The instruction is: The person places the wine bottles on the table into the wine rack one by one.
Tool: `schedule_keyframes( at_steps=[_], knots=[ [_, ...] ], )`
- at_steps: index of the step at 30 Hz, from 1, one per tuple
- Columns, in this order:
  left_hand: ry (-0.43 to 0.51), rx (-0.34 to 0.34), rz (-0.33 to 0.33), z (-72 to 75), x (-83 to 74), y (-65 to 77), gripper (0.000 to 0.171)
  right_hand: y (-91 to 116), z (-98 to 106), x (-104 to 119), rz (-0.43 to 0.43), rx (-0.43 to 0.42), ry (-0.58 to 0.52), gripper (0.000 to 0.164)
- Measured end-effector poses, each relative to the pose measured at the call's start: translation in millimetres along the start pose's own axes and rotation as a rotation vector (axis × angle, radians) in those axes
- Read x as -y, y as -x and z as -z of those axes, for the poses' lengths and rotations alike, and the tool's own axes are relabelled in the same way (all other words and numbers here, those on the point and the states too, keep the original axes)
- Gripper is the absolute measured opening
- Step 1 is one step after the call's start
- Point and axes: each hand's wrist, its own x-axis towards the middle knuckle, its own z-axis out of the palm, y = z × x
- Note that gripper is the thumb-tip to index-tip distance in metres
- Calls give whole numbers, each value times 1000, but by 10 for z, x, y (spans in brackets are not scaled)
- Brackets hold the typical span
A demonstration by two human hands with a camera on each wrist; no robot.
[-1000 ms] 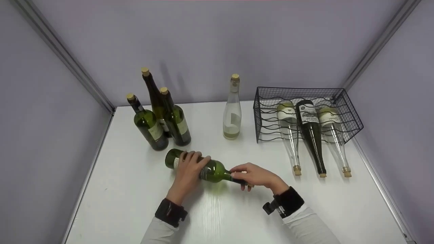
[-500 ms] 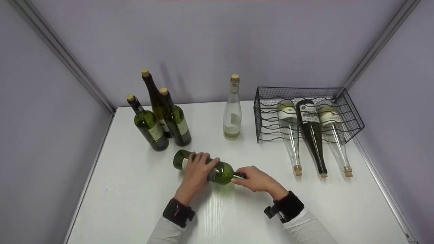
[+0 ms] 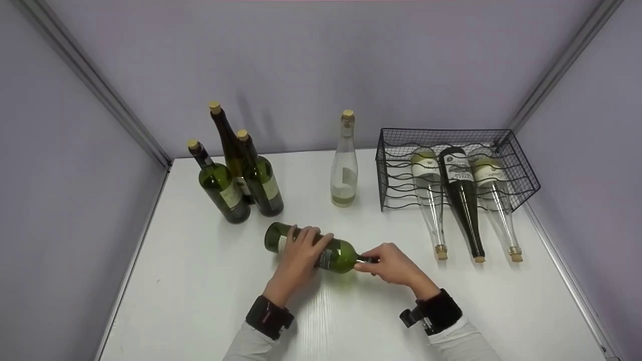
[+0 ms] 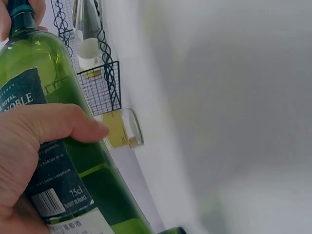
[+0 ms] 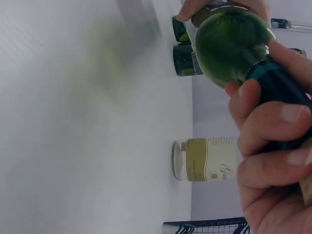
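- Left hand (image 3: 300,254): thumb and fingers wrapped over the body of the held green bottle (image 3: 343,256), grip across the dark label (image 4: 22,95)
- Right hand (image 3: 393,265): fingers curled round the bottle's dark neck, thumb along it; tan cork (image 5: 307,178) at the neck end, seen in the right wrist view
- Held bottle: on its side in front of the person, base to the left, neck to the right; contact with the white table (image 3: 175,301) cannot be told
- Black bands (image 3: 270,317) on both wrists, light sleeves (image 3: 251,343) below
- Clear bottle (image 3: 344,170): upright beyond the held bottle, corked
- Left group, upright, close together, corked: front-left green bottle (image 3: 220,188), tall brown bottle (image 3: 228,140) behind, right-hand green bottle (image 3: 263,185)
- Wire rack (image 3: 444,130), right rear: left clear bottle (image 3: 430,200), dark bottle (image 3: 460,185), right clear bottle (image 3: 496,200) laid side by side, necks toward the person, past the front edge
- Pale wall (image 3: 301,60) behind
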Motion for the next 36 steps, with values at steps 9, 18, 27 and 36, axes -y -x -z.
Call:
schedule_keyframes(
  at_steps=[9, 18, 27, 36],
  knots=[
    [72, -17, -33, 8, -100, -45, 86, 171, 118, -195, -74, -28, -104, 40],
    [221, -76, 33, -92, -106, 20, 74, 301, 205, -315, -84, -103, -58, 45],
    [345, 25, 182, -175, -235, 61, 61, 437, 347, -424, -88, -157, -97, 45],
    [418, 114, 203, -218, -303, 77, 58, 630, 589, -522, -105, -168, -142, 48]
  ],
)
